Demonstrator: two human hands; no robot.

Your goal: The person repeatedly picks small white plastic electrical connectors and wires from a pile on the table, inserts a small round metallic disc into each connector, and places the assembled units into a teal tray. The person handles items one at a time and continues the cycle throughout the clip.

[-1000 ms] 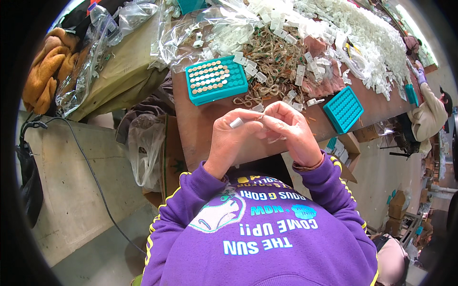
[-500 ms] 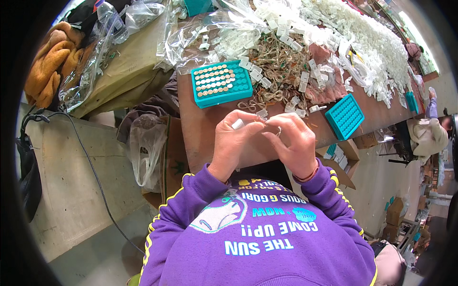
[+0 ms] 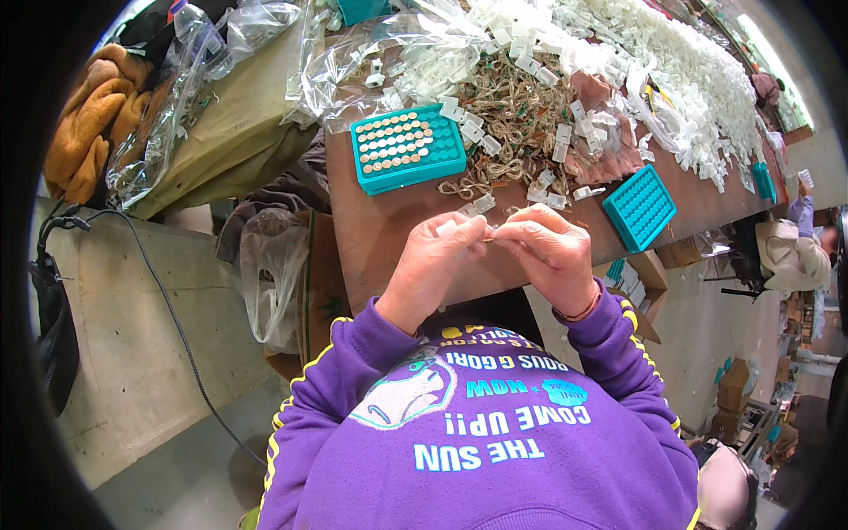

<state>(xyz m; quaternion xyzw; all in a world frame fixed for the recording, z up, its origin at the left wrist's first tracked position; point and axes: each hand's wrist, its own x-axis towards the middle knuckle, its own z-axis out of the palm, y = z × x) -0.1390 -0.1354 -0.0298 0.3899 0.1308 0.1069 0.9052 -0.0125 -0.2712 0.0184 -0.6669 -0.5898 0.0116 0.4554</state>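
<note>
Ref. disc-filled teal tray (image 3: 411, 179): brown tabletop (image 3: 380, 231) runs nearer to front edge; left edge just beside. Right: cord heap (image 3: 508, 115), farther second teal tray (image 3: 639, 208). Nearer-right: left hand (image 3: 430, 263), right hand (image 3: 558, 261), fingertips pinching tiny piece (image 3: 488, 233), details unclear.

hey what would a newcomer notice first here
The purple sweatshirt fills the lower middle, with the left hand and right hand close together over the brown tabletop. Beyond, left of tangled cords, sits a teal tray with rows of round discs; a heap of whitish plastic pieces spreads across the upper right.
</note>
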